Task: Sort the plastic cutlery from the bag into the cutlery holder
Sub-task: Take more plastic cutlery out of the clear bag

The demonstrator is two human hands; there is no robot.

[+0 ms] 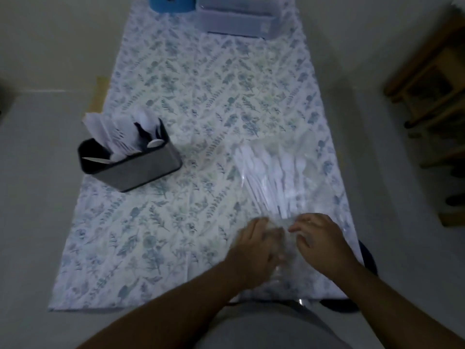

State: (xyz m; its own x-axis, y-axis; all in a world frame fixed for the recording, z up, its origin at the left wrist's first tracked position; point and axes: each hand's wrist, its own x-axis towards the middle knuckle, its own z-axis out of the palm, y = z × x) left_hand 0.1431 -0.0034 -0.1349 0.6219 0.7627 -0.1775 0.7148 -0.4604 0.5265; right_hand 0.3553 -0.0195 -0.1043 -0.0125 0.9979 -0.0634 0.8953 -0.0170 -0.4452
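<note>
Bag: clear plastic bag (270, 187) of white cutlery lies on the table's right side, its right edge near the table's right edge.
Left hand (254, 244): fingers curled, gripping the bag's near end.
Right hand (318, 238): fingers bent on the same end; grip blurred, cannot tell.
Holder: dark cutlery holder (130, 159) at the left edge, well apart from the bag.
Open room: patterned tablecloth (196, 102) between holder and bag.
Far end: boxes (239, 18).
</note>
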